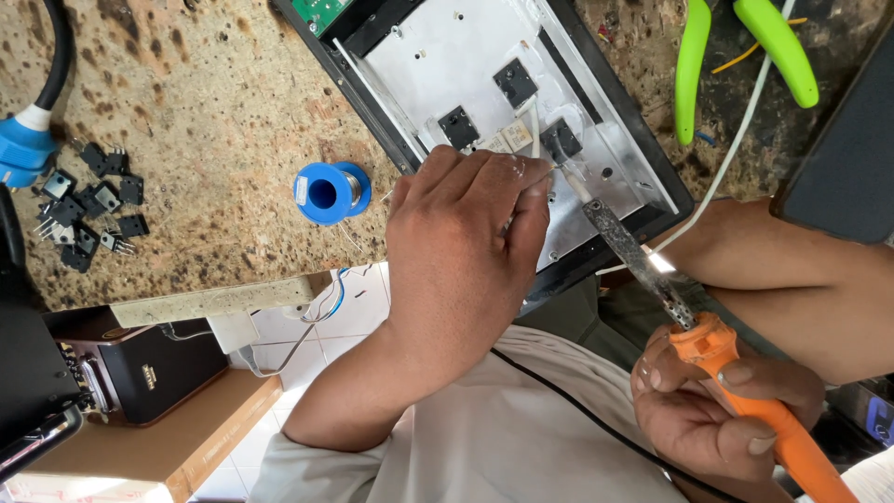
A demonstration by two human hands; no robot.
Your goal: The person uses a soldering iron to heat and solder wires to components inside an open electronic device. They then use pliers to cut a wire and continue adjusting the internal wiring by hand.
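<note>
My left hand (466,242) rests on the near edge of an open black case (652,158) lined with a silvery metal plate (447,56). Its fingertips pinch what looks like a thin solder wire (535,130) that rises toward the black transistors (515,82) mounted on the plate. My right hand (717,410) grips the orange handle of a soldering iron (633,247). The iron's tip sits by the rightmost transistor (561,140), just beside my left fingertips.
A blue solder spool (331,193) and a pile of loose black transistors (88,210) lie on the speckled worktop (205,93). Green-handled pliers (736,47) lie top right, crossed by a white cable (736,140). A blue plug (23,149) is at the left, a dark wooden box (158,368) below.
</note>
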